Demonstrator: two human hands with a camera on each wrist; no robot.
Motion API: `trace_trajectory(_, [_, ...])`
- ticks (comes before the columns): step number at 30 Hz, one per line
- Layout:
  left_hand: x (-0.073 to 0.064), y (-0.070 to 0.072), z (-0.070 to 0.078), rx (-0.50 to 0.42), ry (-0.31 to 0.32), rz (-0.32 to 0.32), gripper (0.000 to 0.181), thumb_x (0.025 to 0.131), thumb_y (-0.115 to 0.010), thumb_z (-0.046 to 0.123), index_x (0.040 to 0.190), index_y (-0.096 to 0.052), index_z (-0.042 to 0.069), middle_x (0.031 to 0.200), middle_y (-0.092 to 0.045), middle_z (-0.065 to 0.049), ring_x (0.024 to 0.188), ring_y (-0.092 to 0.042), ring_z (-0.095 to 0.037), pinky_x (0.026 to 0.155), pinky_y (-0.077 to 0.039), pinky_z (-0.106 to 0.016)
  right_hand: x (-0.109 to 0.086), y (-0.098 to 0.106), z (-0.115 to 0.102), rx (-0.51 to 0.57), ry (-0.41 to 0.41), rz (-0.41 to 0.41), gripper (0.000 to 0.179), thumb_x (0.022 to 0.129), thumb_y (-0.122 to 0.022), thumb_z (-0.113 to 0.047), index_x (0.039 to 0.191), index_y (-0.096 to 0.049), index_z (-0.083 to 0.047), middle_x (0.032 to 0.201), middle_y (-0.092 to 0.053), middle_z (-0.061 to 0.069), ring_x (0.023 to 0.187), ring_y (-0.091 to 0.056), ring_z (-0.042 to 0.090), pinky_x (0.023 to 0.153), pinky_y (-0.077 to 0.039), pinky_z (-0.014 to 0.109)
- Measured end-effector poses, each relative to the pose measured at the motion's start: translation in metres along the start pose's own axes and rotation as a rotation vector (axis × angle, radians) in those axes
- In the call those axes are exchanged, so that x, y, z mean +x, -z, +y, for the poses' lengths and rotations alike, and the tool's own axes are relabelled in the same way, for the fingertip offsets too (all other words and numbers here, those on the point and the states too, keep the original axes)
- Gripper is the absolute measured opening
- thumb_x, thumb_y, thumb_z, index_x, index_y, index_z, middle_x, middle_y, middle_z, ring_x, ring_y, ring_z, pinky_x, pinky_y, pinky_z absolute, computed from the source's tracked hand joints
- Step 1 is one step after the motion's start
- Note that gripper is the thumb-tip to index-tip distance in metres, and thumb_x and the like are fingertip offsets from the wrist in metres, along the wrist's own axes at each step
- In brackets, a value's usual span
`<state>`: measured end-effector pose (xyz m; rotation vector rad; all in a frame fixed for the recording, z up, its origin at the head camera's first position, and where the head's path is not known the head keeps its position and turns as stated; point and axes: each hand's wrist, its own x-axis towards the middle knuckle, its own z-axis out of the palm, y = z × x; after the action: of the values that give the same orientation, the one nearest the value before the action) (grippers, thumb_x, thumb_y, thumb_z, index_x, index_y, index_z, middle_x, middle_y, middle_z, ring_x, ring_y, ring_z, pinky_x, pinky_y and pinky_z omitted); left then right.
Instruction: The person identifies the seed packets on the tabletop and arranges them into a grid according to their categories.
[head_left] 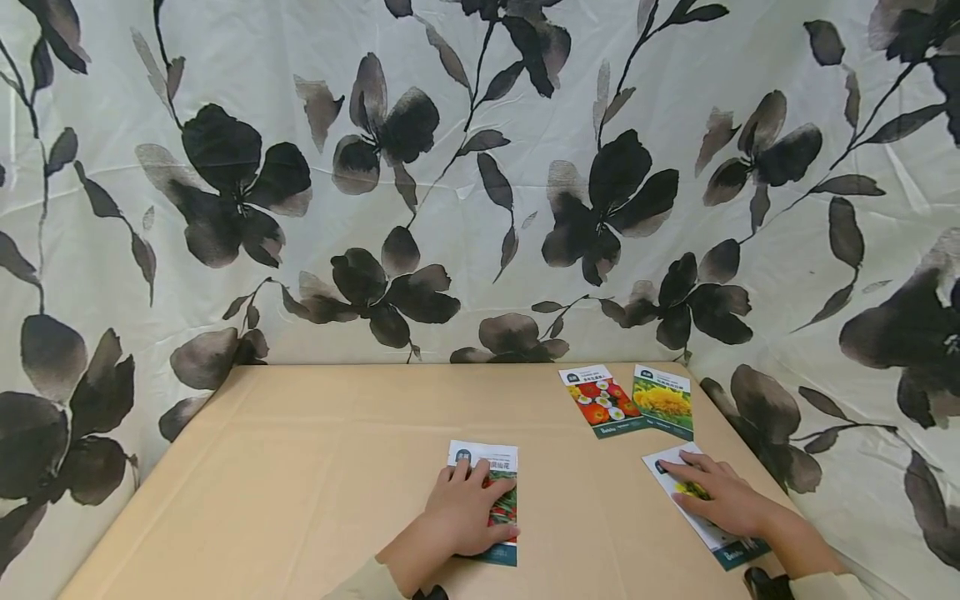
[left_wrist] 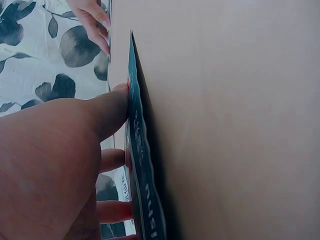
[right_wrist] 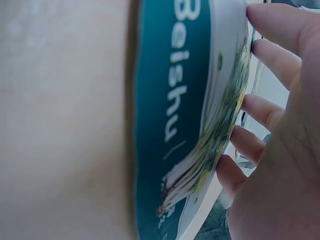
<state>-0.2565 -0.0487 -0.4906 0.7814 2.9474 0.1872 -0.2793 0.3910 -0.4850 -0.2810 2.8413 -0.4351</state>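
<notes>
Two hands (head_left: 468, 510) (head_left: 726, 500) touch printed packets (head_left: 507, 502) (head_left: 705, 533) (one under each).

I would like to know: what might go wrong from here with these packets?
The right grip rests on a slanted packet near the right edge of the table; an outward push might slide it off. The yellow-flower packet appears to overlap the red-flower packet, so moving one could drag the other.

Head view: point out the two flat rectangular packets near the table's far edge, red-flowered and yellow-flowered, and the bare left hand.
Red-flowered packet (head_left: 603, 402), head view: printed flower picture.
Yellow-flowered packet (head_left: 663, 402), head view: printed yellow blooms.
Bare left hand (head_left: 467, 507), head view: back of the hand.
</notes>
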Motion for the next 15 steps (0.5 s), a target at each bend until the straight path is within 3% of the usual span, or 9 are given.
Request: trace_trajectory(15, [-0.015,0.003,-0.016,-0.003,0.016,0.039,0.066,0.088,-0.061,0.074,0.144,-0.055,0.039,0.135,-0.051,-0.005,0.121,-0.046,-0.033,0.100,-0.041,-0.057,-0.004,-0.008,0.004,0.044,0.008,0.018,0.063,0.094,-0.067,-0.054,0.147,-0.056,-0.022,0.161,-0.031,0.028,0.143,-0.026,0.059,0.103,-0.031,0.079])
